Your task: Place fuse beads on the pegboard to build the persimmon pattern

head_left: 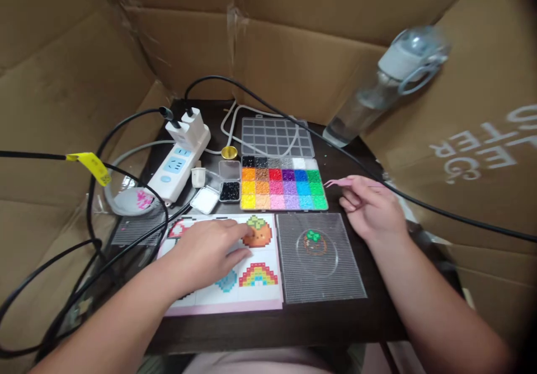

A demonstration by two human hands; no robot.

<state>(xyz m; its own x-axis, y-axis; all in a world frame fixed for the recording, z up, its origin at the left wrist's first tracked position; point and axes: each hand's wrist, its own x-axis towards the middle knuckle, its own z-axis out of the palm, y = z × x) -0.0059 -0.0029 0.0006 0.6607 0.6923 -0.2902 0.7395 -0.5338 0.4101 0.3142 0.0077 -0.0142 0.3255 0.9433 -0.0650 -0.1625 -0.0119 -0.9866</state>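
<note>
My left hand (212,251) lies over the pattern sheet (262,298), its index finger stretched out to the orange persimmon picture (258,235) and its thumb apart. Nothing is in it. Pink tweezers (344,182) are pinched in my right hand (371,209), to the right of the bead box (285,211); their tips point left, near the green beads. Between the sheet and my right forearm is a clear pegboard (323,290). On it, green beads (312,235) sit at the top of a brown bead outline (314,246).
A power strip (172,167) with chargers and looping black cables stands at the left. Small cases of white beads (205,200) and black beads (230,190) adjoin the bead box. A water bottle (373,94) leans at the back right. Cardboard walls (310,55) surround the table.
</note>
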